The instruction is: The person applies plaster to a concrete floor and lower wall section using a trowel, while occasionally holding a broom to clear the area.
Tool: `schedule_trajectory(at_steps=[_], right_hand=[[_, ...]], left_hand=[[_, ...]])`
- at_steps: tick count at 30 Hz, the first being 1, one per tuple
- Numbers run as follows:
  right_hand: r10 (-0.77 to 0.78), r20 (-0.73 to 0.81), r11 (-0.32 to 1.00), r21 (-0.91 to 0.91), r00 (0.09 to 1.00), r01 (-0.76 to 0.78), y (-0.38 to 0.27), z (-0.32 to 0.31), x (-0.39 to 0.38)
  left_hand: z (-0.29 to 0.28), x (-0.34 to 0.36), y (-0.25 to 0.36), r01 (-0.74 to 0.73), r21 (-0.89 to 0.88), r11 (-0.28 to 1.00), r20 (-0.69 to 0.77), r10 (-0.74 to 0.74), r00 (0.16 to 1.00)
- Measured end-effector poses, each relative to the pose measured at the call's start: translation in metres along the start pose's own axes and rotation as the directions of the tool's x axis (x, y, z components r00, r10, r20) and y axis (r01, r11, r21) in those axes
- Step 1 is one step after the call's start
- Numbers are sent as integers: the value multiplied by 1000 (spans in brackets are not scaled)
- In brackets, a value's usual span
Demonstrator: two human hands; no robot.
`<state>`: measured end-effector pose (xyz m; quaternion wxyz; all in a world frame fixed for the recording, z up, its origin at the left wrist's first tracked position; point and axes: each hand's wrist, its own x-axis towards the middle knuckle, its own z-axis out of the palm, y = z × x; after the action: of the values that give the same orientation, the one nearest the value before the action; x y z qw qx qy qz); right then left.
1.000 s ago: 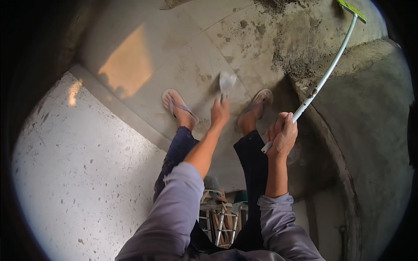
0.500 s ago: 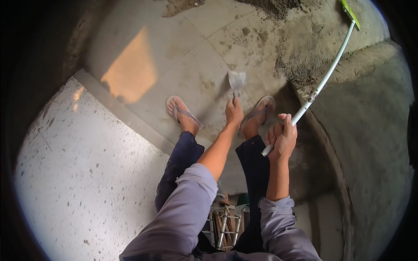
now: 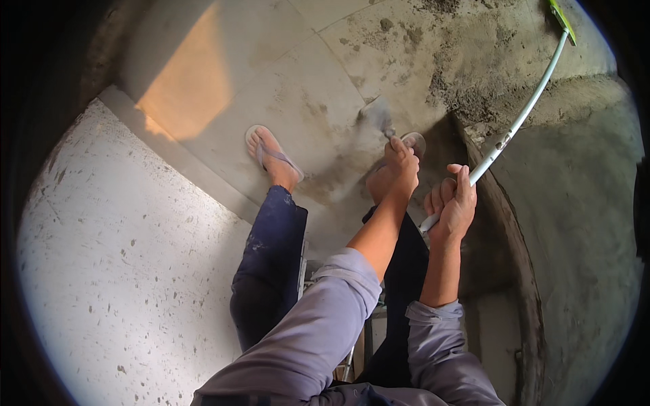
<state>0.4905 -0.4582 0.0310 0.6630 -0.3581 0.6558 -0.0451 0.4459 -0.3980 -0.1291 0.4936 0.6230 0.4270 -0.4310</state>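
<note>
My left hand [image 3: 402, 166] is closed round the handle of a scraper [image 3: 376, 114]. Its flared metal blade, smeared by motion, hangs over the floor tiles beside my right foot. In my right hand [image 3: 452, 208] is the lower end of a long white pole [image 3: 518, 120], with the fingers wrapped round it. The pole slants up to the far right and bears a bright green, narrow head [image 3: 564, 24], which looks like a squeegee or broom. Dirt marks the pole's lower half.
Both feet in flip-flops [image 3: 276, 157] stand on pale tiles [image 3: 271, 88]. Crumbly dark mortar or dirt [image 3: 467, 95] lies at the far right. A raised ledge [image 3: 511, 223] curves along the right, and a speckled white surface [image 3: 128, 257] fills the left. Behind my legs, a metal ladder-like frame is partly hidden.
My left hand has swung to the right with the scraper, close to my right foot, and the blade has tilted left. The right hand still holds the pole, slightly farther right.
</note>
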Motion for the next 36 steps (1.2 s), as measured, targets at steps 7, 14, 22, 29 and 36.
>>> schedule_trajectory(at_steps=[7, 14, 22, 29, 36], right_hand=[[-2, 12, 1000, -5, 1000, 2, 4, -5, 3], [13, 8, 1000, -4, 1000, -13, -2, -4, 1], [25, 47, 997, 74, 999, -29, -8, -10, 3], [11, 19, 1000, 22, 1000, -11, -16, 1, 5], [28, 0, 998, 51, 1000, -28, -15, -1, 5]], left_hand=[[8, -16, -21, 206, -121, 971, 33, -203, 979], [2, 1, -41, -361, 362, 859, -146, 435, 888], [-3, 44, 54, -206, 38, 978, -75, 209, 975], [-16, 54, 7, -289, 377, 880, -133, 360, 923], [-61, 79, 85, -321, 492, 809, 7, 365, 931]])
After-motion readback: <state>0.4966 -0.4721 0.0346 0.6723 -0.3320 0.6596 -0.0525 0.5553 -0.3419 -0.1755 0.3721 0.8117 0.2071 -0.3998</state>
